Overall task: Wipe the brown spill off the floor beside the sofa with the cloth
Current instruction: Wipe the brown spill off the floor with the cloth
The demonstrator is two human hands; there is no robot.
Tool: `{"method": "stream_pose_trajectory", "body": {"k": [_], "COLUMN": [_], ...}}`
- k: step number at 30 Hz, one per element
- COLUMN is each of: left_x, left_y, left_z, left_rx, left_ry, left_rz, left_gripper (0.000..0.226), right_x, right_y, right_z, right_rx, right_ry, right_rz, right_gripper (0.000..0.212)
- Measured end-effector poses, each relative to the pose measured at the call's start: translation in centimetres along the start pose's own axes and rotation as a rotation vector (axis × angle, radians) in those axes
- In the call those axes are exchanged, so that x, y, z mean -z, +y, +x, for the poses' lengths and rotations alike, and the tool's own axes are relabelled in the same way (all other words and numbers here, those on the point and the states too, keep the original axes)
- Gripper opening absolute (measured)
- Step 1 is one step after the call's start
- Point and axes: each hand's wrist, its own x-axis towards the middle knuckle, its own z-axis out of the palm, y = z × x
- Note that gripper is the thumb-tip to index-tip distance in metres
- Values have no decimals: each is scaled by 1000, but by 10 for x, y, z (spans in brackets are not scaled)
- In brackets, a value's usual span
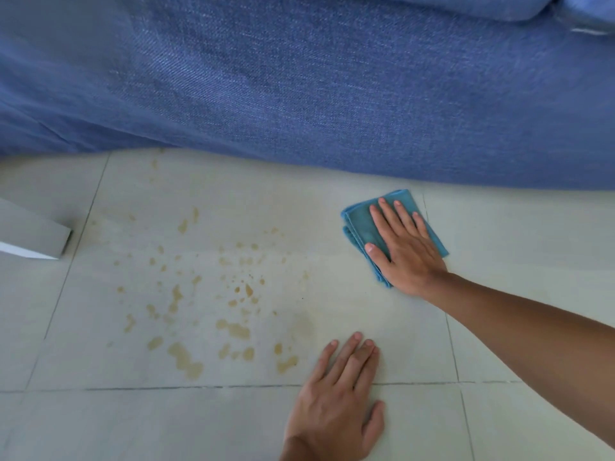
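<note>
A folded teal cloth point(361, 221) lies flat on the pale tiled floor point(499, 247), close to the base of the blue sofa point(332, 94). My right hand point(404, 251) presses flat on top of the cloth with the fingers spread, pointing toward the sofa. The brown spill point(206, 304) is a wide scatter of tan drops and blotches on the tile to the left of the cloth. My left hand point(336, 404) rests palm down on the floor, nearer to me, just right of the spill's lower edge. It holds nothing.
The sofa's fabric front runs across the whole top of the view and overhangs the floor. A grey-white furniture leg or panel point(33, 234) juts in from the left edge, beside the spill. Dark grout lines cross the tiles.
</note>
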Motion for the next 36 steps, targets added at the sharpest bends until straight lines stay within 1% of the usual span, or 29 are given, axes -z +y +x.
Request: {"method": "stream_pose_trajectory", "body": {"k": [4, 7, 10, 12, 15, 17, 20, 24, 27, 29, 32, 34, 36], "left_x": [-1, 0, -1, -2, 0, 1, 2, -2, 4, 9, 14, 17, 21], "left_y": [1, 0, 0, 0, 0, 0, 0, -2, -5, -4, -12, -26, -37], "left_z": [1, 2, 2, 0, 0, 1, 0, -3, -1, -4, -29, -56, -83], "left_rx": [6, 5, -4, 4, 8, 6, 2, -28, -44, -7, 115, 215, 359], "left_ry": [4, -1, -22, -40, -40, -38, -38, -44, -42, -11, 49, 105, 180], "left_rz": [-17, -9, 5, -13, -32, -24, -23, 18, 62, 64, -22, -45, -11], "left_gripper": [70, 70, 71, 71, 72, 71, 70, 68, 66, 64, 63, 62, 62], "right_x": [-6, -8, -6, -4, 0, -1, -5, -16, -14, -12, -15, -18, -17], "right_y": [-2, -12, -32, -44, -56, -59, -56, -33, -20, -23, -33, -37, -40], "right_z": [-1, 14, 40, 52, 55, 46, 17, -28, -34, -29, -23, -24, -24], "right_rx": [-30, -143, -243, -212, -49, 47, 125, 125, 70, 7, -78, -96, -106], "right_ry": [60, 116, 111, 86, 54, 38, 22, 18, 8, 14, 17, 28, 22], "right_rz": [0, 35, 71, 69, 49, 35, 16, 3, 24, 31, 29, 31, 37], "right_gripper": [80, 81, 78, 75, 74, 75, 74, 71, 73, 74, 73, 75, 75]}}
